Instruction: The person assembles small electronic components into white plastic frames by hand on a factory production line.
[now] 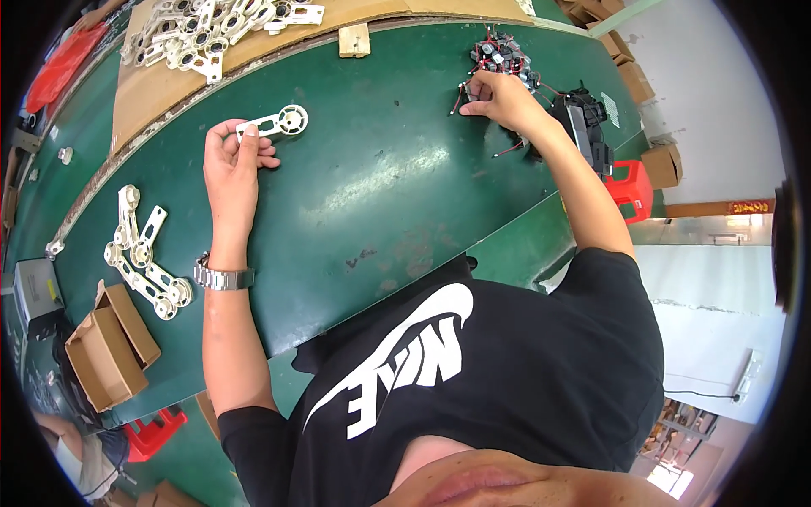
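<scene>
Green bench [355, 203] curves round in front of the person, its near middle bare apart from scuffs and stains, which seems to give both arms room to work. Closest, at the left end, stands an open cardboard box [106, 346], and just past it lies a small cluster of white jointed parts [142, 252], set aside perhaps so they don't mix with others.

Farther out, the left hand [230, 160] is closed in a light pinch on the slotted end of a white plastic piece [275, 123], above the bench; the ring end points away to the right, probably so that it stays uncovered. Well apart, the right hand [505, 100] has thumb and fingers drawn almost together at the near side of a pile of small dark parts with red wires [505, 59]. A dark bit shows at the fingertips, but I cannot tell whether it is gripped.

Beyond are a wooden block [354, 40] and, across a raised edge, a heap of white parts [203, 38] on brown cardboard [127, 97], which likely keeps them off the bare surface.
</scene>
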`<action>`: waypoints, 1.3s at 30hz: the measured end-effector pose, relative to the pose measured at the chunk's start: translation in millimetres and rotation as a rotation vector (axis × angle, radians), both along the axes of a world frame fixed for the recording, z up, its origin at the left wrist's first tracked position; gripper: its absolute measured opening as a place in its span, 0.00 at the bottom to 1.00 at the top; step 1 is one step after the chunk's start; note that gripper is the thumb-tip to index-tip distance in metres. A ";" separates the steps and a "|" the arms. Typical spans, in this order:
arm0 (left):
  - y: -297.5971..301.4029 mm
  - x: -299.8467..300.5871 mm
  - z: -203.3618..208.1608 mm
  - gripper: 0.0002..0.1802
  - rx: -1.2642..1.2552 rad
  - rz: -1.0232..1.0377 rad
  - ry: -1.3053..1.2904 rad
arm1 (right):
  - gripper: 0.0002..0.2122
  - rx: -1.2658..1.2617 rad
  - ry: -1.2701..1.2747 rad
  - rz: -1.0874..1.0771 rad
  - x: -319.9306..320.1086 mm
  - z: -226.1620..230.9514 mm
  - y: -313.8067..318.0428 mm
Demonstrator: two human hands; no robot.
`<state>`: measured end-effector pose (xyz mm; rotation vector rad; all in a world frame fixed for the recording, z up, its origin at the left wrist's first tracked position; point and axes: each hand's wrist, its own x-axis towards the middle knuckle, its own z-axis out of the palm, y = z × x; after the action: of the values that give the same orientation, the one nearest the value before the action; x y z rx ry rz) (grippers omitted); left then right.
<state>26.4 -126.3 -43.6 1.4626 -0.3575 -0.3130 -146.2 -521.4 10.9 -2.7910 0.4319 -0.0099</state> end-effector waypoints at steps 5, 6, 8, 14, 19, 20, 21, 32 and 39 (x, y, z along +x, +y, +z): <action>-0.7 1.6 -1.8 0.15 -0.004 -0.004 -0.004 | 0.16 -0.018 -0.063 -0.051 -1.2 -6.6 3.3; -1.2 1.1 -2.2 0.15 -0.007 -0.001 0.002 | 0.16 -0.021 -0.064 -0.054 -3.1 -9.8 4.2; -1.3 0.8 -2.6 0.14 -0.014 -0.001 0.007 | 0.13 -0.070 -0.182 -0.075 -5.5 -19.7 7.3; -3.4 2.0 -1.6 0.14 -0.014 -0.001 0.013 | 0.13 -0.190 -0.345 -0.053 -16.7 -19.4 6.8; 1.6 1.7 -0.9 0.13 -0.030 -0.019 0.000 | 0.11 -0.252 -0.437 -0.165 -16.6 59.5 28.2; 3.3 2.7 -2.9 0.12 -0.041 -0.021 -0.004 | 0.11 -0.225 -0.479 -0.170 -16.4 69.4 29.6; 4.8 2.9 -4.2 0.12 -0.035 -0.009 -0.003 | 0.12 -0.108 -0.476 -0.251 -12.9 82.1 40.8; 4.7 10.6 -12.3 0.13 -0.173 -0.010 0.105 | 0.11 0.448 -0.482 0.490 87.6 22.8 160.8; 4.5 6.7 -5.1 0.13 -0.160 0.008 0.123 | 0.10 0.449 -0.429 0.489 85.9 5.4 176.8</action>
<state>33.1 -121.8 -48.7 1.2807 -0.2711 -0.3584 -60.3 -344.5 16.4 -2.2888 -0.3183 -0.3465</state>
